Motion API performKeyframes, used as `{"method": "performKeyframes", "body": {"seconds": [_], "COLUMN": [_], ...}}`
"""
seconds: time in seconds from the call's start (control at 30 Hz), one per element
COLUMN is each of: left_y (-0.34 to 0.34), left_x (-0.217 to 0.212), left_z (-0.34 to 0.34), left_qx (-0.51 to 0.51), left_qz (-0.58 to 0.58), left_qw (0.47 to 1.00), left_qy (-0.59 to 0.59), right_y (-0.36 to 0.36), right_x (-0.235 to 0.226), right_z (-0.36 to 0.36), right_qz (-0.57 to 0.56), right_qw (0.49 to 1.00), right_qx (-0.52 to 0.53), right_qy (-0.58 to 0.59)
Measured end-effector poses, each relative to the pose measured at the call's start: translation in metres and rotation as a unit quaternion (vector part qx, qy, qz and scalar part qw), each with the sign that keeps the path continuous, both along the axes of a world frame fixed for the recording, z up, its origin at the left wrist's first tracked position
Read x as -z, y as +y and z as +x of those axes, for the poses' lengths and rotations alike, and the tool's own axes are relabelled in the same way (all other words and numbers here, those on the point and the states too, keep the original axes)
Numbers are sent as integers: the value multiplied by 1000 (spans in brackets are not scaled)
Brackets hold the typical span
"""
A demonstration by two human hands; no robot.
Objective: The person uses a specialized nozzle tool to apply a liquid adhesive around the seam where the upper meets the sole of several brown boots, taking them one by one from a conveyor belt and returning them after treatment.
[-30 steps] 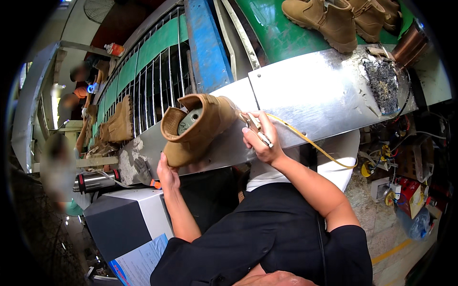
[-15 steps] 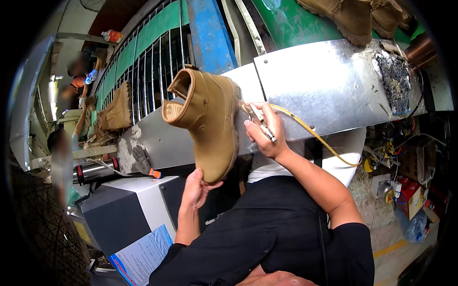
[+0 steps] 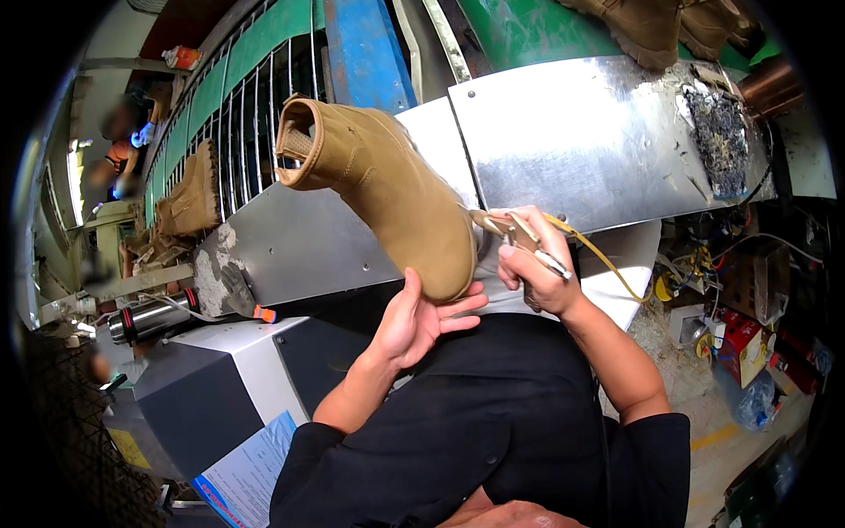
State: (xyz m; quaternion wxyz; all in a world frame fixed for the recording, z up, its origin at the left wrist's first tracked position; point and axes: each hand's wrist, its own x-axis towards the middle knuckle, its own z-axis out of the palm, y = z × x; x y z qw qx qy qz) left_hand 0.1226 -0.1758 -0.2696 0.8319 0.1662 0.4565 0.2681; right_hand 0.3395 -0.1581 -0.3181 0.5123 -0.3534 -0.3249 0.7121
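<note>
A tan ankle boot [image 3: 396, 198] is tilted over the metal bench, with its toe toward me and its open top at the far left. My left hand [image 3: 418, 326] supports the toe, the thumb against the upper and the fingers stretched out past the sole's edge. In my right hand [image 3: 541, 264] is a small metal hand tool [image 3: 550, 262], its tip at the sole's edge near the toe. A yellow hose [image 3: 607, 261] runs rightward from beside that hand. The boot's sole is mostly turned out of sight.
The sheet-metal bench [image 3: 563, 132] crosses ahead. Tan boots stand on a wire rack [image 3: 255, 132] at left and on a green surface [image 3: 528, 48] at far right. A grey and white machine [image 3: 211, 378] stands near left. Other people are at work at far left.
The boot has swung so its toe points further right and nearer me. My left hand has moved right with it, its fingers now straighter. My right hand and the tool have shifted right and nearer.
</note>
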Motion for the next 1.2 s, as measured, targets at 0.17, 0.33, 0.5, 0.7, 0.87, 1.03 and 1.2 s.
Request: {"method": "performKeyframes", "body": {"seconds": [0.17, 0.33, 0.5, 0.7, 0.87, 1.03, 1.2], "left_y": [5, 14, 24, 35, 48, 59, 55], "left_x": [5, 13, 18, 30, 35, 39, -46], "left_z": [14, 32, 52, 70, 88, 90, -17], "left_qx": [50, 89, 82, 77, 85, 120, 294], "left_qz": [-21, -22, -34, -10, 23, 77, 588], "left_qw": [997, 988, 983, 980, 982, 985, 750], "left_qy": [-60, -127, -157, -186, -165, -99, 68], "right_y": [-21, -24, -22, -39, -50, -40, -19], "right_x": [-20, -47, -65, -55, -22, -3, -3], "right_z": [26, 40, 45, 28, 8, 2, 21], "right_qz": [-58, -58, -48, -21, 77, 82, 51], "right_qw": [998, 994, 986, 983, 963, 967, 983], "right_qx": [-3, -9, 16, 106, 149, 191, 163], "right_qy": [5, -88, -161, -145, -211, -145, -69]}}
